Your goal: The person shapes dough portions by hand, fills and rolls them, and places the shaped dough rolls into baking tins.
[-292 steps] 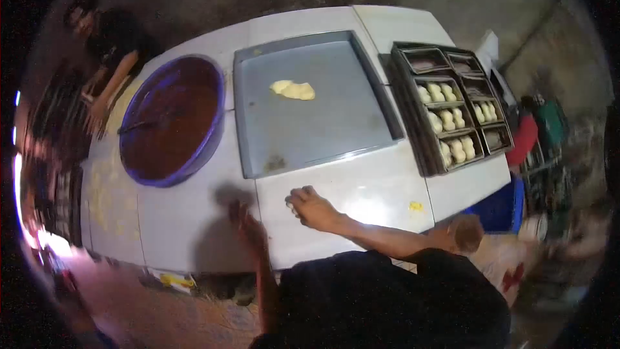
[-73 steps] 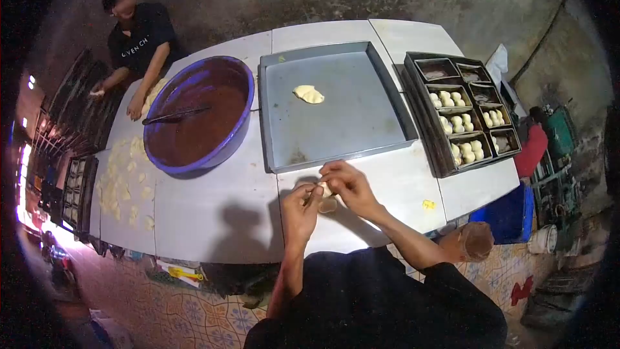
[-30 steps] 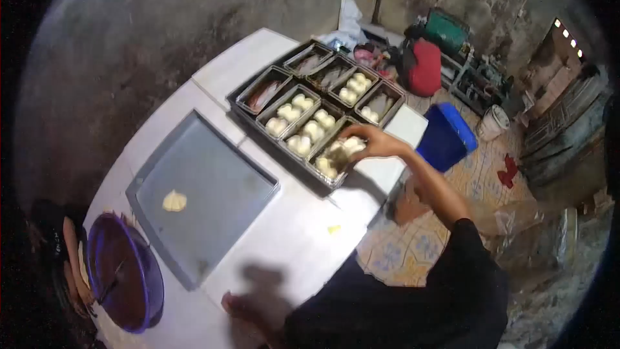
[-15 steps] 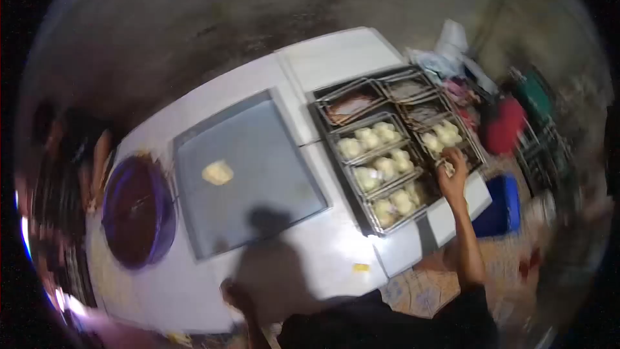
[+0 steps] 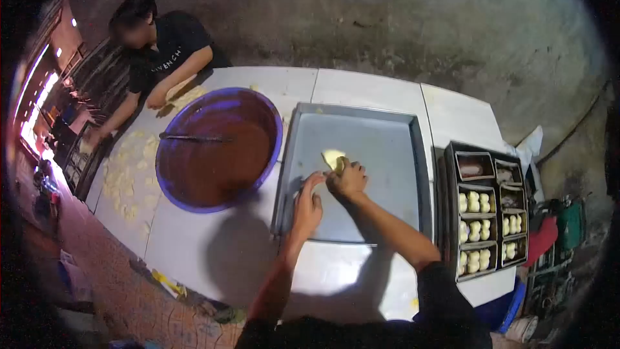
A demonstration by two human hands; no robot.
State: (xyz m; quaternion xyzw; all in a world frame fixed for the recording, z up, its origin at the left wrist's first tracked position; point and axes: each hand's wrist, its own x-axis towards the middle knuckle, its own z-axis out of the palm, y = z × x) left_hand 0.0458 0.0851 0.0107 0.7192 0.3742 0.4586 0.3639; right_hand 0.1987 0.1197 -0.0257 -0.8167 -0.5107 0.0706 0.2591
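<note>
A flat piece of pale dough lies on the grey metal tray. My right hand is over the dough's near edge, its fingers closed on it. Just left of it, my left hand is above the tray's left part, fingers apart and nothing visible in them. To the right of the tray stands a set of dark baking tins, several of them holding rounded dough pieces.
A purple tub of brown filling with a dark stick stands left of the tray. Behind it a person reaches over the table's far left. Dough bits lie scattered there. A blue bin is at the lower right.
The view has swung back left from the tins. My right hand has moved from the tins to the dough on the tray, and my left hand has come up over the tray.
</note>
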